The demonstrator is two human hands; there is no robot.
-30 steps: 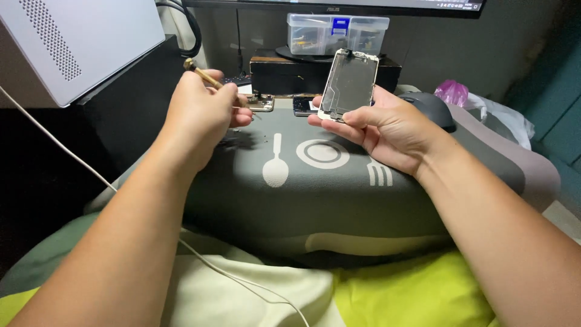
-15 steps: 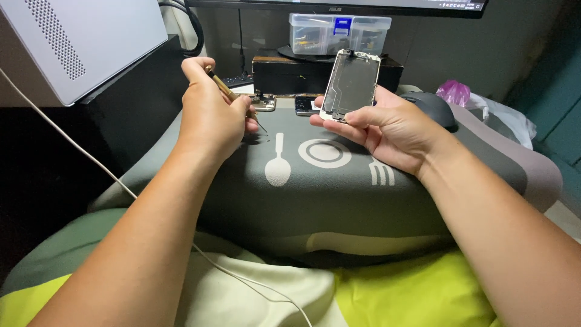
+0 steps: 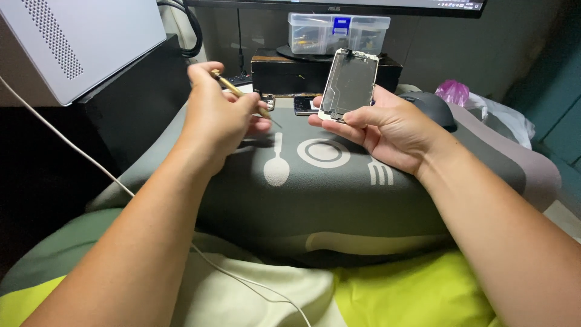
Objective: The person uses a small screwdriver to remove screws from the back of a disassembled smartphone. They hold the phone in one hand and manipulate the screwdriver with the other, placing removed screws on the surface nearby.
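My right hand (image 3: 387,124) holds an opened phone frame (image 3: 349,85) upright by its lower end, the bare metal inside facing me. My left hand (image 3: 218,115) grips a thin gold-handled screwdriver (image 3: 242,97) like a pen, its tip pointing right and down toward the phone frame, a short gap away. Both hands hover over a grey cushion (image 3: 327,181) printed with a white spoon, plate and fork. Two small dark phone parts (image 3: 302,104) lie on the cushion's far edge behind the hands.
A clear plastic parts box (image 3: 338,31) sits under a monitor at the back, above a dark box (image 3: 290,71). A white perforated case (image 3: 72,42) stands at left on a black block. A black mouse (image 3: 431,108), a pink bag (image 3: 452,92), and a white cable (image 3: 72,151) are nearby.
My left hand has turned the screwdriver in its fingers, raising the handle and swinging the tip toward the phone frame. The right hand and the frame have barely moved.
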